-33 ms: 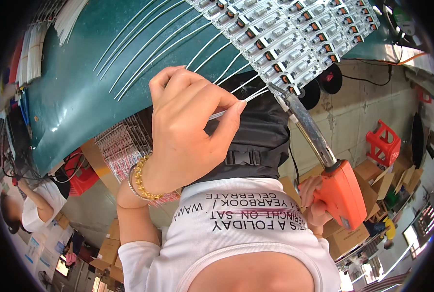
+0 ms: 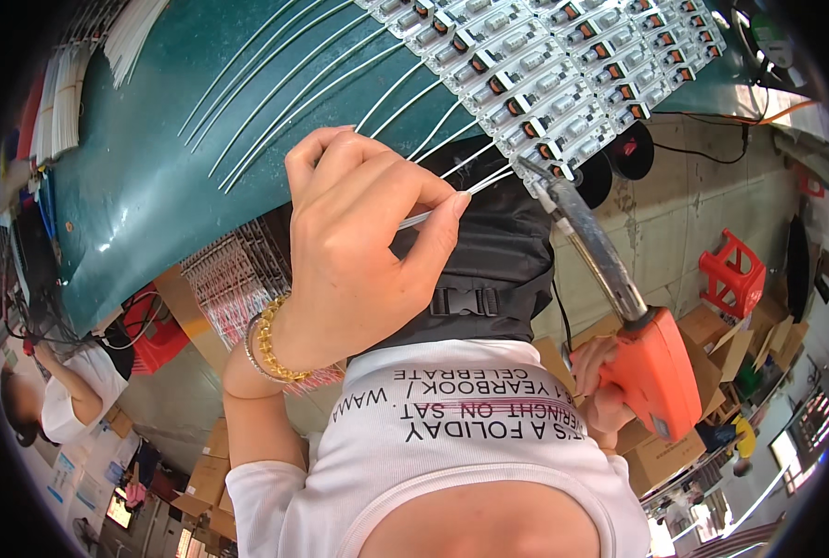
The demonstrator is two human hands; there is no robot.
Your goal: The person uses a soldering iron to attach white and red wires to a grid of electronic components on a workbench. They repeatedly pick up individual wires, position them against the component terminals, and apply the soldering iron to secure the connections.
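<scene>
My left hand (image 2: 363, 232) pinches thin white wires (image 2: 491, 180) between thumb and fingers, close to the near corner of a panel of small circuit boards (image 2: 549, 98). More white wires (image 2: 293, 102) run leftward from the panel's edge. Around the orange handle of a soldering gun (image 2: 651, 372) my right hand (image 2: 602, 386) is closed, partly hidden behind it. The gun's metal barrel reaches up to the panel, and its dark tip lies at the corner board beside the wire ends. Exact contact at the tip is too small to tell.
A green table mat (image 2: 154, 186) lies under the panel. Bundled white wires (image 2: 59, 121) sit at the far left. Below the table edge are stacked boards (image 2: 238, 279). A red stool (image 2: 732, 272) and cardboard boxes (image 2: 665, 460) stand right. Another person (image 2: 70, 391) works at left.
The soldering gun has shifted very slightly to the right, its tip and barrel with it. My left hand and the wires look unmoved.
</scene>
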